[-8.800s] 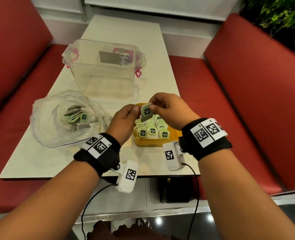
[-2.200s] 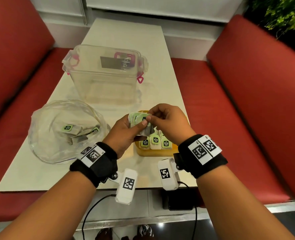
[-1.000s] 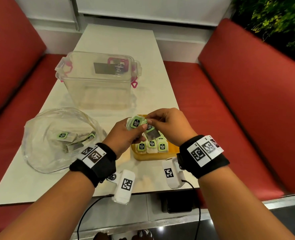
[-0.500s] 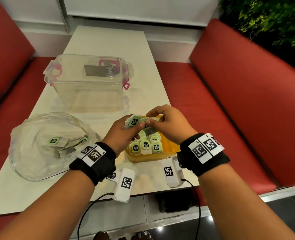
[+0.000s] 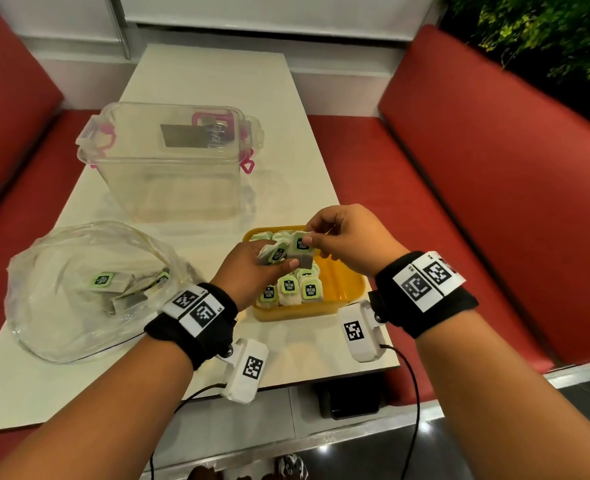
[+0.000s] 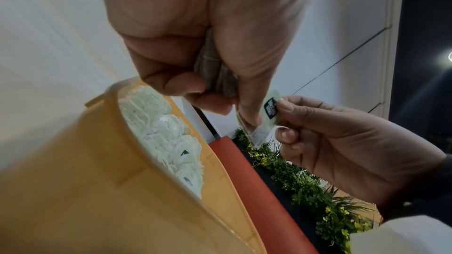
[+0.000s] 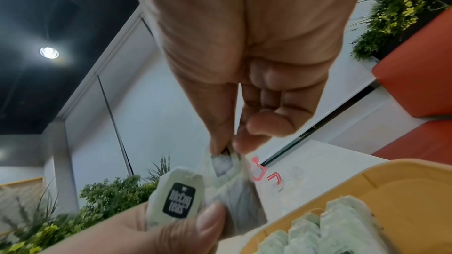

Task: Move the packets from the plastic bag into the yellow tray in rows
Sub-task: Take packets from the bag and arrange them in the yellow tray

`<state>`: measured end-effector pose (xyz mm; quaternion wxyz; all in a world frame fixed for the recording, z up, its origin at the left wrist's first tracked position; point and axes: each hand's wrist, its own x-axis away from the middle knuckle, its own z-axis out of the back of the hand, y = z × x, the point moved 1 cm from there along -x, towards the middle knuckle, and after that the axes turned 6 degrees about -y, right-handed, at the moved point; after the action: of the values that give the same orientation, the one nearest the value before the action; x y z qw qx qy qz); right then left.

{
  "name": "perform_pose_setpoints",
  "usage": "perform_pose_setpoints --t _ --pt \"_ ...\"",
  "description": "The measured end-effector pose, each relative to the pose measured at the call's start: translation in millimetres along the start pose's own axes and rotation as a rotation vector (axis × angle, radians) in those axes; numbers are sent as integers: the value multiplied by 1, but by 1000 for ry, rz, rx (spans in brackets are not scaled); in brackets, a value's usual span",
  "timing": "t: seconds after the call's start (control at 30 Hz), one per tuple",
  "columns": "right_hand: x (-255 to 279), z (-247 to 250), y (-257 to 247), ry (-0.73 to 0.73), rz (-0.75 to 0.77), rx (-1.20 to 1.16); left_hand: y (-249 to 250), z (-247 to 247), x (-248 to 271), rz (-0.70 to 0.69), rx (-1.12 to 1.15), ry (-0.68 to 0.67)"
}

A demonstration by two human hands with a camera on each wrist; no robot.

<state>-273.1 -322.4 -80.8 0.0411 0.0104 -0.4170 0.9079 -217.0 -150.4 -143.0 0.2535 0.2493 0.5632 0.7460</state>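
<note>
The yellow tray [image 5: 345, 282] sits near the table's front edge and holds rows of green-tagged tea packets [image 5: 288, 291] on its left side. Above it my left hand [image 5: 252, 271] grips a small bunch of packets [image 5: 272, 252]. My right hand [image 5: 342, 240] pinches the top of one packet [image 5: 300, 245] between thumb and forefinger, right beside that bunch. The right wrist view shows this pinched packet [image 7: 227, 173] next to the bunch's labelled packet [image 7: 178, 198]. The clear plastic bag [image 5: 79, 289], left of the tray, holds several more packets [image 5: 127, 285].
A clear lidded box with pink clasps [image 5: 169, 157] stands behind the bag and tray. Red bench seats [image 5: 477, 188] flank the white table [image 5: 214, 81]. The tray's right half [image 5: 342, 275] shows bare yellow bottom. Green plants [image 5: 546, 36] fill the far right corner.
My left hand, which earlier held a single packet with the right, now grips a bunch over the tray. In the last half second my right hand drew one packet up and right from that bunch.
</note>
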Motion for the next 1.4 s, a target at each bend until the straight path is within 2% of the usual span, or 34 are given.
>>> perform_pose_setpoints --t 0.23,0.4,0.7,1.1,1.4 --pt "-19 18 5 -95 -16 52 7 -4 -10 16 -99 -30" --pt "-35 35 19 -133 -39 135 9 -7 -15 -1 -13 27" --pt "-60 45 57 -173 -108 564 -1 -5 -20 114 12 134" --pt "-81 27 76 -246 -195 622 -3 -10 -18 147 37 165" --pt "-87 26 75 -210 -224 672 -2 -8 -15 162 124 124"
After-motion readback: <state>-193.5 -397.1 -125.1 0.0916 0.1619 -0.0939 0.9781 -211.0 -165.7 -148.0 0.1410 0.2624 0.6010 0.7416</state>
